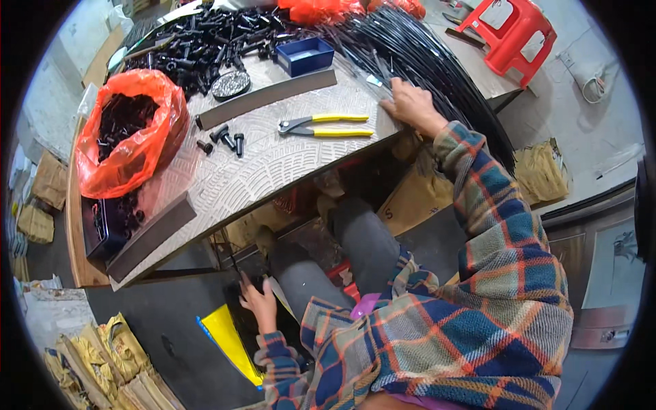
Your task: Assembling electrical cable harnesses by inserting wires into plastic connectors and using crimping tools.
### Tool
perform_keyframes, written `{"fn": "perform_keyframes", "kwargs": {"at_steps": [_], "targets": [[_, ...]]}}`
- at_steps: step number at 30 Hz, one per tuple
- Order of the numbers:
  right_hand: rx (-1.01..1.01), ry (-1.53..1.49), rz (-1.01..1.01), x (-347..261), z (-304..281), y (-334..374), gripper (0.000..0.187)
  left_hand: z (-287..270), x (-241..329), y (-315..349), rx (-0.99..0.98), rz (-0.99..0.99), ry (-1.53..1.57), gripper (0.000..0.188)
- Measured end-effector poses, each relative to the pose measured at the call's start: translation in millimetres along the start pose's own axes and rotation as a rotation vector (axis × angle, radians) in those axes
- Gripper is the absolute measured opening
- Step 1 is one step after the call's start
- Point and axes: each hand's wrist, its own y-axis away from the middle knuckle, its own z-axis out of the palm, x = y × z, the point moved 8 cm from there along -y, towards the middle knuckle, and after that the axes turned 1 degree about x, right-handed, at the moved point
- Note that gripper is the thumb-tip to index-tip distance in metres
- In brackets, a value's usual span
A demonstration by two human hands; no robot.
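My right hand (413, 108) rests at the table's right front edge, against a large bundle of long thin black strips (424, 58). Its thumb and fingers are apart, and I make out nothing held in them. Low beside my knee, my left hand (258, 301) has its fingers spread over dark strips next to a yellow sheet (229, 338) with a blue edge. A thin dark strip passes close to its fingertips. Cutting pliers with yellow handles (328, 126) lie on the table, right of several loose black bolt-like parts (225, 140).
A red plastic bag (171, 102) of black parts stands at the table's left. Behind lie a heap of black parts (205, 41), a blue box (304, 58) and a round tin (231, 85). A red stool (509, 34) is at upper right; wrapped packages (109, 362) sit at lower left.
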Motion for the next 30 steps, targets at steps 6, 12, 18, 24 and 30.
{"fn": "perform_keyframes", "kwargs": {"at_steps": [6,12,18,24,30], "targets": [[0.020,-0.190,0.078,20.5,20.8,-11.3,0.025,-11.0,70.0,43.8,-0.110,0.094,0.049,0.047],[-0.087,-0.790,0.239,36.9,-2.1,-27.6,0.027,-24.3,113.5,52.6,-0.035,0.195,0.070,0.035],[0.017,-0.187,0.073,32.8,-1.6,-9.0,0.023,-32.8,124.1,61.5,-0.044,0.257,0.086,0.030],[-0.026,-0.427,0.155,42.4,-23.6,3.2,0.024,-16.1,151.1,71.6,-0.136,0.355,0.089,0.031],[-0.197,-0.897,0.140,6.9,2.6,-15.4,0.022,-25.4,210.7,56.0,-0.182,0.651,0.274,0.027]]}}
